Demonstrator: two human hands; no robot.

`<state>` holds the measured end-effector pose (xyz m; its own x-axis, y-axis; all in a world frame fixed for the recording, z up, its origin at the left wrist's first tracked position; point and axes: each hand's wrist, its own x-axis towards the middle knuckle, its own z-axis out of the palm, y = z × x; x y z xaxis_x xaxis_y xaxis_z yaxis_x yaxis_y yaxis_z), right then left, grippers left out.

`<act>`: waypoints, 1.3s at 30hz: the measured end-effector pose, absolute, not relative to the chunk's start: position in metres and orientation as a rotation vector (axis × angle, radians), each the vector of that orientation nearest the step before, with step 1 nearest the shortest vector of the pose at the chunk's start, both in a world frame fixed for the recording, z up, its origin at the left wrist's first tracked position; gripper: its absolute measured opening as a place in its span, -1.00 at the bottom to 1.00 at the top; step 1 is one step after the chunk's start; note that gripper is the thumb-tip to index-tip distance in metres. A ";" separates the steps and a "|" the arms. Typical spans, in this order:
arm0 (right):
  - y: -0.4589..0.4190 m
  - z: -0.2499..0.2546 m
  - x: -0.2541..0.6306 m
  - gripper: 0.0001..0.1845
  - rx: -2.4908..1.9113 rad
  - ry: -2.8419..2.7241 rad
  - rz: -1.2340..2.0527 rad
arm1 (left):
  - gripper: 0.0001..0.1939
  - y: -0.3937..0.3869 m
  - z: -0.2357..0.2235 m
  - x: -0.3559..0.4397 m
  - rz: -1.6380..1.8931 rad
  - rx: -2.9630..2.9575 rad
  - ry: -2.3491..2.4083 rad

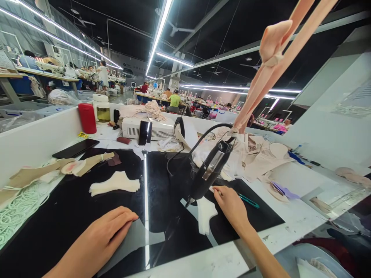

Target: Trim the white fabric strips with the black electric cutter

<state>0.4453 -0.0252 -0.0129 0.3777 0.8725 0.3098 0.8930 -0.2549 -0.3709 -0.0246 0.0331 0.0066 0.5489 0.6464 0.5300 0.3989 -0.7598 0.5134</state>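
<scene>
My left hand lies on a glossy black work surface, fingers stretched out and holding nothing. A cream fabric piece rests beyond it, apart from the fingers. My right hand is closed, its fingertips pinched beside a second cream fabric piece; what they hold, if anything, is too small to make out. Just left of those fingertips hangs a black corded hand tool, tip down near the second piece. Knotted peach elastic straps suspend it. Close by my right hand lies a teal-handled tool.
Pale fabric parts are heaped at the back right. A white machine, a phone, a red container and a lidded jar stand along the back. Mint cord is piled at left. People work at distant tables.
</scene>
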 end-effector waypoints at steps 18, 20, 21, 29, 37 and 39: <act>-0.043 0.022 0.464 -0.56 -1.466 -0.307 0.083 | -0.68 0.041 -0.008 -0.029 0.984 2.620 0.735; -0.052 0.036 0.444 -0.61 -1.431 -0.357 0.057 | -0.69 0.041 -0.013 -0.029 0.979 2.609 0.735; -0.058 0.042 0.431 -0.61 -1.417 -0.406 0.053 | -0.69 0.042 -0.015 -0.030 0.980 2.598 0.742; -0.105 0.050 0.283 -0.52 -1.522 -0.955 0.305 | -0.72 0.036 -0.004 -0.025 0.962 2.343 0.855; -0.079 0.027 0.196 -0.61 -1.416 -1.293 0.699 | -0.75 0.015 0.031 -0.015 0.777 1.746 0.800; -0.071 0.024 0.187 -0.62 -1.398 -1.335 0.734 | -0.69 0.010 0.032 -0.012 0.756 1.537 0.779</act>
<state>0.1874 -0.0715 0.0241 0.1980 0.9568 0.2131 0.3323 0.1390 -0.9329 -0.0118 0.0103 0.0324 0.5656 0.8240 0.0341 0.0591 -0.0817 0.9949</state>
